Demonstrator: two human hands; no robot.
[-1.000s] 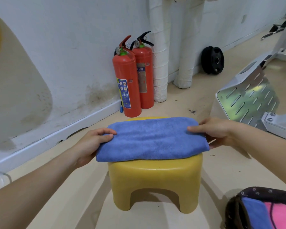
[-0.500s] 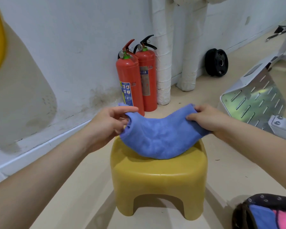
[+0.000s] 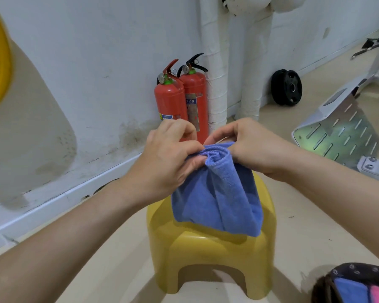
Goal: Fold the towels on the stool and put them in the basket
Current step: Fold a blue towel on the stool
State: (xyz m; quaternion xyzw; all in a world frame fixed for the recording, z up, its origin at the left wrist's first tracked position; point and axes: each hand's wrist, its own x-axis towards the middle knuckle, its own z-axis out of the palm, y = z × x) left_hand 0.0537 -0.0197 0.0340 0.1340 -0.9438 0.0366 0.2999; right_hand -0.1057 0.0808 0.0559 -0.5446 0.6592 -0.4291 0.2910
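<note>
Both hands are up at the top of the soft blue microfibre towel [image 3: 217,200], pretty much knuckle to knuckle. Left hand [image 3: 169,160] has its thumb and fingers pressed together on the bunched top edge from the left, and the right hand [image 3: 247,147] pinches the same gathered edge from the right. So the two short ends meet at the top and the rest hangs straight down as a doubled loop.

Where's the towel exactly? It's lifted, with its lower fold hanging just over the seat of the squat yellow plastic stool [image 3: 210,254]. Can't tell for sure whether the bottom touches the seat or floats just above it.

The thing the next move hinges on, I reckon: the towel's long axis runs vertically, dropping from the pinch down toward the stool. The dark patterned fabric basket [image 3: 359,281], already holding a folded blue and a pink towel, sits low in the right corner, well apart from the stool and on the right hand's side. So the right hand is the nearer one for the carry. My guess is the fold needs laying flat or tidying first, since the top edge looks scrunched rather than lined up.
</note>
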